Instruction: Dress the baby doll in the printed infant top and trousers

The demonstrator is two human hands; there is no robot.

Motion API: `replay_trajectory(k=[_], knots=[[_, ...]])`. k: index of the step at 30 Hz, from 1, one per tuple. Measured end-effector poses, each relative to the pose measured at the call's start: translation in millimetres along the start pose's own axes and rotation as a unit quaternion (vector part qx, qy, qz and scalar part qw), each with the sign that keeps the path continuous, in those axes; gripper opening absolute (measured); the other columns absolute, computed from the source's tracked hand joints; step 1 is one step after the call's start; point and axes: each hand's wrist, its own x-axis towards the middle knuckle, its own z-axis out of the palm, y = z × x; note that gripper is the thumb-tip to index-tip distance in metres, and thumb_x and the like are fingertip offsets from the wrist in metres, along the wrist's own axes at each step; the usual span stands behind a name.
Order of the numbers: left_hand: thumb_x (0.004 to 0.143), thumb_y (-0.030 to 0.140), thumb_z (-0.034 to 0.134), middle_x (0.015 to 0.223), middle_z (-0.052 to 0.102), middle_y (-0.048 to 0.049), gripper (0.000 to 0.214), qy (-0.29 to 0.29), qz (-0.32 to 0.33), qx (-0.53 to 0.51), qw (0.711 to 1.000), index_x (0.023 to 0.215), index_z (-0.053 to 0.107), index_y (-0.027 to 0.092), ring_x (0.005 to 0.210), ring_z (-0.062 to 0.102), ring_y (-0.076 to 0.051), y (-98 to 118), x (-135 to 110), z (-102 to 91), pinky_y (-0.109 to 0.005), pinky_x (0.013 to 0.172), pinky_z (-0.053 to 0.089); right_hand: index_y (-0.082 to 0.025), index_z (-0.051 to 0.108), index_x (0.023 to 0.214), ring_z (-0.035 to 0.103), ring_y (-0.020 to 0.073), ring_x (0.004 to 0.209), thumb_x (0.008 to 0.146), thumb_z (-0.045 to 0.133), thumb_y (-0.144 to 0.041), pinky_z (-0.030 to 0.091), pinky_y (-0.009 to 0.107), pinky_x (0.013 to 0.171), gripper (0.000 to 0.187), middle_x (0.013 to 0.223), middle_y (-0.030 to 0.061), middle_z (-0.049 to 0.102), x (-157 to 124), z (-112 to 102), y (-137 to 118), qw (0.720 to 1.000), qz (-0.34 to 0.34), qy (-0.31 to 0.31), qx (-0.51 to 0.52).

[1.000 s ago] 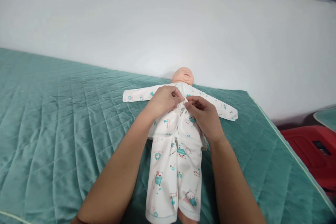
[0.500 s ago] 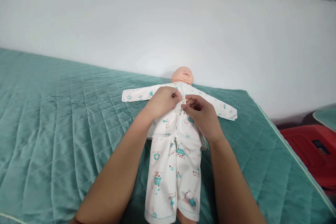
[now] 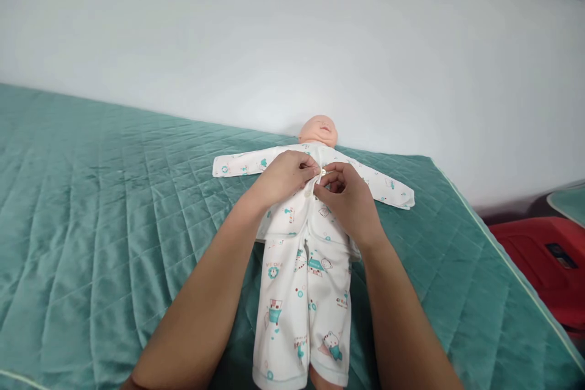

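A baby doll [image 3: 319, 129] lies on its back, dressed in a white printed jacket [image 3: 287, 216] and matching trousers [image 3: 281, 311]. Both its sleeves stretch out sideways. At the chest, my left hand [image 3: 289, 175] pinches the jacket's front edge between thumb and fingers. Close beside it, my right hand [image 3: 346, 198] is closed in a pinch on the other side of the front opening. A small pale button [image 3: 323, 172] shows between the fingertips of the two hands. Below the hands, the jacket's lower front edges curve apart over the trousers.
A green quilted cover [image 3: 114, 213] spreads under the doll, with its pale-edged border on the right. Behind the doll's head rises a white wall [image 3: 274, 42]. A red plastic stool or chair [image 3: 539, 256] stands beyond the right edge, near a pale green surface [image 3: 569, 204].
My right fingers have shifted slightly at the chest, and the button now shows between the fingertips. My left hand stays almost in place. The doll lies as before.
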Motion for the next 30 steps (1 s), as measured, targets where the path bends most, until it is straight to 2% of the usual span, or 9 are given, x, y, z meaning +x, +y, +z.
replay_trajectory(k=[4,9,13,17,21,25,30], knots=[[0.089,0.027,0.05,0.055,0.044,0.0032,0.034,0.01,-0.001,0.03,0.999,0.057,0.047,0.018,0.054,0.036,-0.01,1,0,2.2,-0.028,0.054,0.024,-0.024,0.063,0.109,0.057,0.0145,0.07,0.074,0.065,-0.02,0.043,0.031,0.069,0.036,0.079,-0.0035,0.068,-1,1,-4,1.0,-0.004,0.0,-0.027],[0.085,0.031,0.06,0.059,0.053,0.0019,0.026,0.037,-0.021,0.054,0.998,0.062,0.057,0.017,0.055,0.041,-0.01,2,1,3.6,-0.027,0.055,0.027,-0.025,0.062,0.111,0.058,0.0154,0.07,0.075,0.062,-0.019,0.043,0.031,0.07,0.036,0.078,-0.0034,0.068,-3,3,-7,0.998,-0.003,0.005,-0.066],[0.085,0.027,0.06,0.058,0.056,0.0022,0.023,0.047,-0.054,0.065,0.995,0.064,0.056,0.018,0.055,0.045,-0.011,4,-1,-1.6,-0.027,0.057,0.031,-0.025,0.056,0.116,0.059,0.0166,0.074,0.081,0.061,-0.026,0.042,0.032,0.07,0.035,0.087,-0.002,0.069,-9,5,-14,0.99,-0.004,0.007,-0.142],[0.083,0.026,0.061,0.059,0.058,0.0025,0.021,0.04,-0.046,0.052,0.997,0.064,0.054,0.019,0.055,0.047,-0.011,2,-4,-5.4,-0.027,0.058,0.034,-0.023,0.051,0.1,0.056,0.0187,0.076,0.083,0.06,-0.03,0.034,0.03,0.061,0.02,0.095,0.0024,0.065,-21,5,-31,0.962,0.006,-0.006,-0.273],[0.082,0.025,0.06,0.057,0.058,0.0033,0.014,0.034,-0.034,0.038,0.998,0.07,0.057,0.02,0.054,0.048,-0.012,-1,-4,-4.9,-0.027,0.059,0.036,-0.024,0.043,0.086,0.05,0.0186,0.07,0.088,0.053,-0.03,0.029,0.03,0.056,0.012,0.089,0.0037,0.061,-29,4,-45,0.935,0.043,-0.022,-0.351],[0.082,0.022,0.06,0.058,0.059,0.0031,0.013,0.061,-0.046,0.069,0.995,0.07,0.056,0.02,0.054,0.049,-0.012,0,-2,-3.0,-0.028,0.06,0.036,-0.024,0.043,0.08,0.049,0.0173,0.065,0.088,0.05,-0.026,0.03,0.031,0.058,0.01,0.079,0.0014,0.06,-27,1,-43,0.945,0.044,-0.035,-0.323],[0.082,0.022,0.06,0.06,0.06,0.0028,0.013,0.072,-0.044,0.079,0.993,0.07,0.056,0.02,0.056,0.051,-0.012,-1,0,-2.5,-0.028,0.062,0.037,-0.024,0.051,0.076,0.052,0.016,0.064,0.083,0.052,-0.026,0.035,0.03,0.061,0.008,0.072,-0.0023,0.061,-24,-7,-31,0.979,0.057,-0.04,-0.192]])
